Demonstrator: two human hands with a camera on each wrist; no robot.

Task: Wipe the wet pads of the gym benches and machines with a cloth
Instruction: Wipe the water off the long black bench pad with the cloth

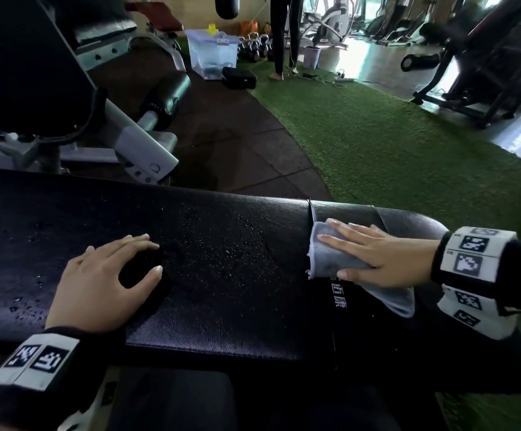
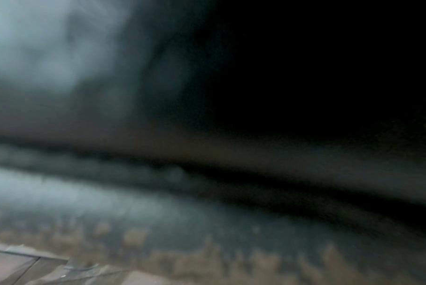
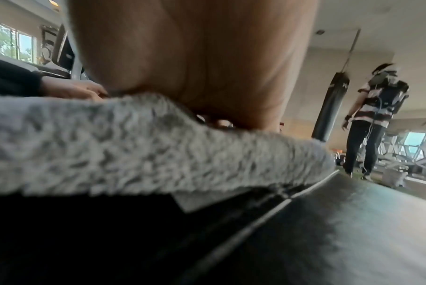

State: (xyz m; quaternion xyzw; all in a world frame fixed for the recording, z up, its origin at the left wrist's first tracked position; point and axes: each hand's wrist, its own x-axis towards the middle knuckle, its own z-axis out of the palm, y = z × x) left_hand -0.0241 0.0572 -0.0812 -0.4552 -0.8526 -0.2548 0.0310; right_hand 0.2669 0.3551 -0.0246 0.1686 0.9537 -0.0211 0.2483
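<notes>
Right hand flat on cloth at the bench pad's end, wet patch not yet reached.

Right hand [image 1: 383, 259] lies with fingers straight, pressing the grey cloth [image 1: 330, 256] onto the black bench pad [image 1: 237, 306]. Cloth looks soft, light and floppy, one corner trailing under the palm; best driven by a flat palm, probably bunches if pushed by an edge. Pad likely slick where wet: water drops [image 1: 222, 244] sit between the two hands. Left hand [image 1: 104, 281] rests on the pad with fingers loosely spread, holding nothing, and sits in the wipe path. Beyond the hands: a machine frame [image 1: 135, 144] and a plastic bin [image 1: 211, 54]; a person stands on the green turf [image 1: 377, 144], well apart. Left wrist view is too dark to read.
</notes>
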